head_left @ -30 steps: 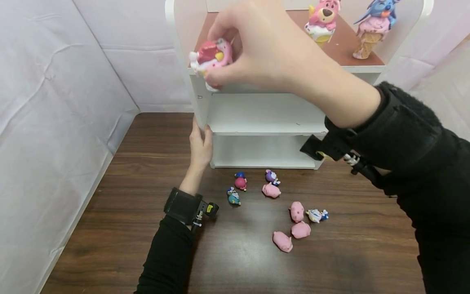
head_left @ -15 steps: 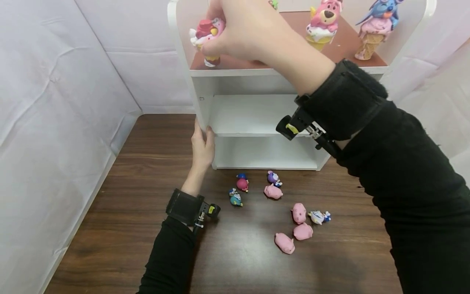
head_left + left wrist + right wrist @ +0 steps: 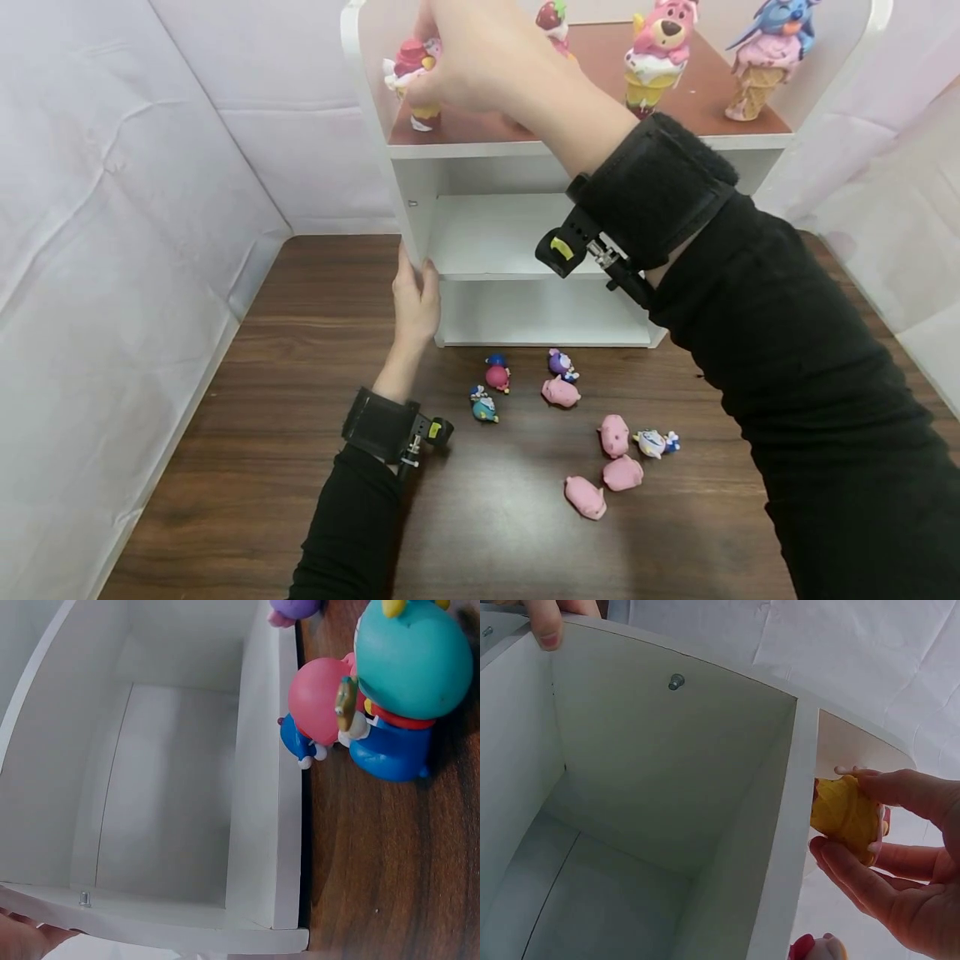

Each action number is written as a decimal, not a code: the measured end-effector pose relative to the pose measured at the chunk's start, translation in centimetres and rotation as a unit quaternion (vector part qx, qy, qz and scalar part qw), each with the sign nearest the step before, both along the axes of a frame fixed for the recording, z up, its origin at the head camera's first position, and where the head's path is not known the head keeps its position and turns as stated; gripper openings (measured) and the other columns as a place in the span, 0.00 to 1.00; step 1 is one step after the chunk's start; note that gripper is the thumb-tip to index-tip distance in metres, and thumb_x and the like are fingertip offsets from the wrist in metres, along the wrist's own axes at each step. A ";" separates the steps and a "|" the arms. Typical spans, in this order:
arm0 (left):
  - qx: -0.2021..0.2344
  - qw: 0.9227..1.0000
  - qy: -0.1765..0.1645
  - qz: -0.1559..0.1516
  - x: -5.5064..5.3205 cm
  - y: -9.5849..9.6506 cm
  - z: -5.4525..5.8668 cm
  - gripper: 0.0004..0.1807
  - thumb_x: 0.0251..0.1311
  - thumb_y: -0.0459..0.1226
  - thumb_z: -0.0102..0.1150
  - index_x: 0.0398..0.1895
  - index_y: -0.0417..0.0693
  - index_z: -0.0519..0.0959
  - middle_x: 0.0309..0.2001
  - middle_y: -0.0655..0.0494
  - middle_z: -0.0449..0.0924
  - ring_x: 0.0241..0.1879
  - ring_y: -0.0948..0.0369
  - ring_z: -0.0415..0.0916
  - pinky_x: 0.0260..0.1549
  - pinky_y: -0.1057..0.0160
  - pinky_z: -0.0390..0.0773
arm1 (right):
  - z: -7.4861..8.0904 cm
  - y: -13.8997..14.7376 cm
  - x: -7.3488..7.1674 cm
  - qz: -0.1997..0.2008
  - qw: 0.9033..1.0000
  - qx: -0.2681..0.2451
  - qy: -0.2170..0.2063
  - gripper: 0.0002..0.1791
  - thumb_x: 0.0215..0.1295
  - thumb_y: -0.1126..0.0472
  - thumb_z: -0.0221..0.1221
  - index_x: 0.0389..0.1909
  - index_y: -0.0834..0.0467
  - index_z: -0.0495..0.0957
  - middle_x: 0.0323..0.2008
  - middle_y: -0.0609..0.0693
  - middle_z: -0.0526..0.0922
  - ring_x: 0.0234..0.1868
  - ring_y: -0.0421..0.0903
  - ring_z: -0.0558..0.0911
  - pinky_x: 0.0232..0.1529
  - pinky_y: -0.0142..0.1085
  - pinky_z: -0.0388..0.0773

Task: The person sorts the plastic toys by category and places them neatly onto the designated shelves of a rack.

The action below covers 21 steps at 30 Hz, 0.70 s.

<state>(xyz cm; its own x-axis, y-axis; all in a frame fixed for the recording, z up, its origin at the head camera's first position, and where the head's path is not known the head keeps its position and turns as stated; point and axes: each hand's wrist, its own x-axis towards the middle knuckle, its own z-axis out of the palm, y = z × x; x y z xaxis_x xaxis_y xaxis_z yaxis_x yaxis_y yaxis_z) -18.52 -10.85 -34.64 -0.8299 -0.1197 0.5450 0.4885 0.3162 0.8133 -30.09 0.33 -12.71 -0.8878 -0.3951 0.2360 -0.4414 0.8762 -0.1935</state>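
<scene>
My right hand grips a pink-and-white ice-cream cone figurine at the left end of the shelf unit's brown top. In the right wrist view, thumb and fingers surround its yellow cone; the cone's bottom is partly behind the top board's edge. Lower down, my left hand holds the left side panel of the white shelf unit, thumb on the inner side. Three more cone figurines share the top: one strawberry-topped, one with a pink bear, one with a blue character.
Several pink pig figurines lie on the dark wood tabletop before the unit. Near them are small figurines in teal, red and blue, purple and white. White cloth hangs at left and behind.
My right hand has lifted the cone figurine from in front of the top board's edge, turned it upright and moved it back over the brown top. The left hand stays on the panel.
</scene>
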 end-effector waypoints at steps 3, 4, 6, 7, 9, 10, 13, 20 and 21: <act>0.003 1.000 -0.001 0.001 0.6 0.2 0.8 0.26 0.62 0.27 0.32 0.65 0.35 0.48 0.59 0.38 0.61 0.58 0.49 0.61 0.56 0.55 0.63 | -0.1 0.0 0.0 -0.003 1.000 0.000 -0.012 0.43 0.32 0.25 0.56 0.55 0.38 0.67 0.52 0.42 0.67 0.51 0.40 0.64 0.50 0.34 0.67; 0.004 1.000 0.001 0.000 0.6 0.1 0.8 0.26 0.62 0.27 0.32 0.65 0.33 0.48 0.59 0.37 0.61 0.58 0.48 0.61 0.56 0.54 0.63 | -0.1 0.0 0.0 -0.001 1.000 -0.002 -0.014 0.43 0.32 0.25 0.56 0.55 0.38 0.67 0.52 0.42 0.67 0.51 0.41 0.64 0.50 0.34 0.67; 0.007 1.000 -0.001 -0.001 0.7 0.1 0.8 0.26 0.62 0.26 0.32 0.65 0.33 0.47 0.59 0.36 0.60 0.58 0.46 0.60 0.56 0.53 0.62 | -0.1 0.0 -0.1 0.004 1.000 -0.003 -0.012 0.42 0.35 0.26 0.56 0.55 0.39 0.67 0.53 0.42 0.67 0.51 0.41 0.64 0.49 0.34 0.67; 0.006 1.000 0.001 0.000 0.3 0.0 0.4 0.27 0.62 0.27 0.33 0.65 0.34 0.47 0.59 0.37 0.60 0.58 0.47 0.60 0.56 0.53 0.63 | -0.1 0.0 -0.2 0.007 1.000 -0.004 -0.011 0.41 0.36 0.26 0.56 0.55 0.39 0.67 0.53 0.42 0.67 0.51 0.41 0.64 0.49 0.34 0.67; 0.007 1.000 0.002 -0.001 -0.2 -0.2 -0.4 0.27 0.63 0.28 0.33 0.66 0.38 0.47 0.60 0.40 0.60 0.58 0.49 0.61 0.56 0.53 0.63 | -0.2 -0.1 -0.2 0.013 1.000 -0.010 -0.012 0.40 0.36 0.27 0.56 0.54 0.40 0.68 0.52 0.43 0.67 0.50 0.41 0.65 0.48 0.33 0.68; 0.006 1.000 0.000 0.000 -0.3 -0.2 -0.5 0.27 0.64 0.29 0.33 0.67 0.39 0.47 0.60 0.41 0.60 0.59 0.51 0.61 0.56 0.54 0.63 | -0.2 -0.1 -0.2 0.013 1.000 -0.009 -0.011 0.41 0.36 0.27 0.56 0.55 0.40 0.67 0.53 0.43 0.67 0.50 0.41 0.65 0.49 0.33 0.68; 0.003 1.000 -0.007 0.002 -0.4 -0.3 -0.6 0.27 0.64 0.31 0.33 0.67 0.42 0.47 0.61 0.44 0.60 0.59 0.55 0.61 0.56 0.57 0.63 | -0.1 -0.1 0.1 0.009 1.000 -0.009 -0.013 0.44 0.35 0.26 0.56 0.59 0.38 0.63 0.56 0.43 0.64 0.53 0.40 0.64 0.51 0.31 0.66; 0.005 1.000 -0.002 0.001 -0.2 -0.2 -0.4 0.27 0.62 0.27 0.32 0.66 0.38 0.47 0.60 0.41 0.61 0.58 0.51 0.61 0.55 0.53 0.64 | 0.8 0.2 2.1 -0.006 0.999 -0.027 0.016 0.46 0.42 0.29 0.54 0.64 0.34 0.49 0.62 0.38 0.56 0.58 0.37 0.60 0.56 0.27 0.60; 0.007 1.000 -0.002 0.000 0.0 -0.1 0.0 0.27 0.62 0.27 0.32 0.66 0.36 0.48 0.59 0.39 0.60 0.58 0.49 0.61 0.55 0.52 0.64 | 1.0 0.3 2.5 -0.005 0.999 -0.031 0.024 0.45 0.43 0.30 0.54 0.64 0.34 0.48 0.62 0.39 0.55 0.58 0.37 0.59 0.56 0.27 0.59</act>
